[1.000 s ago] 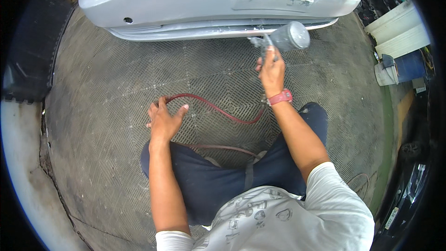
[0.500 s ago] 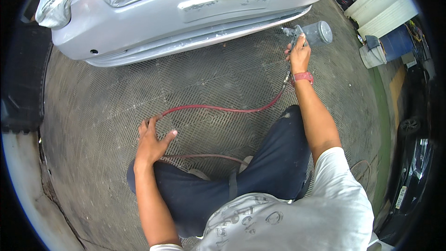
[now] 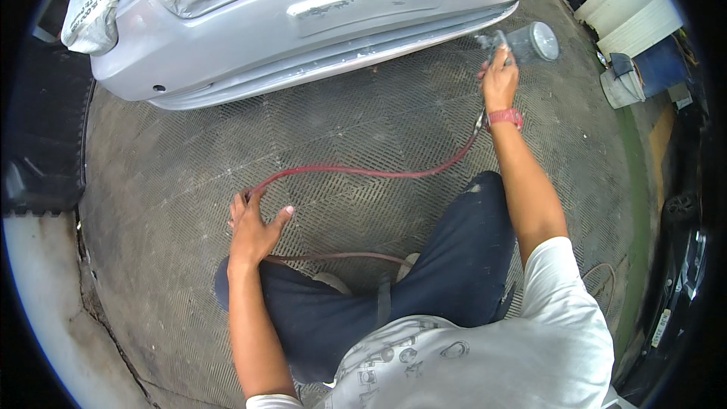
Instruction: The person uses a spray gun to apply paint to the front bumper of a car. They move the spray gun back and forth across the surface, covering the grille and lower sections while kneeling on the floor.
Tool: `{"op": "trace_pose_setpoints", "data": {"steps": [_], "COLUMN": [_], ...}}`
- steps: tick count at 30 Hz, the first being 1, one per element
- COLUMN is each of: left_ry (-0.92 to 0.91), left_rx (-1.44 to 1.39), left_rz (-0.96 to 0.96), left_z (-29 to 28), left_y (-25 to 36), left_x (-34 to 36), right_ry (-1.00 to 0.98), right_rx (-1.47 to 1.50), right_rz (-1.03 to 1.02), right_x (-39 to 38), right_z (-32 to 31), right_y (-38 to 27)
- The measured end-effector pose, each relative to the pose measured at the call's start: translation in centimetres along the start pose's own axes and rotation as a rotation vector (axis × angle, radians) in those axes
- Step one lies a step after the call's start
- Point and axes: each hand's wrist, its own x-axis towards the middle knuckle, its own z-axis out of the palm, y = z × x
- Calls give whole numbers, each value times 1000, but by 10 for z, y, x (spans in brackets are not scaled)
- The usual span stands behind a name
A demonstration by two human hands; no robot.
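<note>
Out to the right, my right hand point(image 3: 500, 83) is wrapped round the handle of a spray gun point(image 3: 498, 39). The gun has a clear cup point(image 3: 536, 43) on it, and its nozzle points left toward the car's bumper. A red air hose point(image 3: 356, 171) runs from the gun's base, below my wrist, across to my left hand point(image 3: 254, 227). The fingers of that hand curl over the hose while the thumb sticks out apart. Ahead, the silver-grey bumper point(image 3: 219, 45) has a patchy, scuffed recess point(image 3: 371, 4) in its middle.
Printed plastic sheeting point(image 3: 102, 7) covers the car above the bumper. A dark bin-like object point(image 3: 42, 129) stands at the left. Right of me are a white bucket point(image 3: 622, 89), a blue drum point(image 3: 660, 68) and a dark car point(image 3: 678, 273). More hose point(image 3: 341, 256) passes by my feet.
My right hand has carried the spray gun slightly right and farther out, and the hose has followed. The whole view has shifted a little to the right. My left hand stays on the hose.
</note>
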Motion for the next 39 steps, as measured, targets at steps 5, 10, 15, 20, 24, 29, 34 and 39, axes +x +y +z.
{"op": "trace_pose_setpoints", "data": {"steps": [5,10,15,20,24,29,34,39], "left_ry": [80,162,132,96,21,-113,-273,-396], "left_rx": [132,148,33,-22,-64,-81,-82,-172], "left_rz": [-225,-262,-226,-236,-213,-139,71,296], "left_z": [2,2,-2,-2,-2,4,32,77], "left_y": [-10,-24,-39,-55,-68,-69,-30,31], "left_x": [6,1,-6,-3,10,34,67,84], "right_ry": [-323,-496,-582,-648,-771,-611,-197,-60], "right_rx": [87,185,216,236,375,424,293,237], "right_rz": [43,-10,-37,-167,-48,114,106,53], "right_x": [-93,-177,-240,-298,-320,-306,-283,-282], "right_z": [44,97,158,211,232,209,138,101], "right_y": [-30,-71,-106,-136,-158,-157,-140,-124]}}
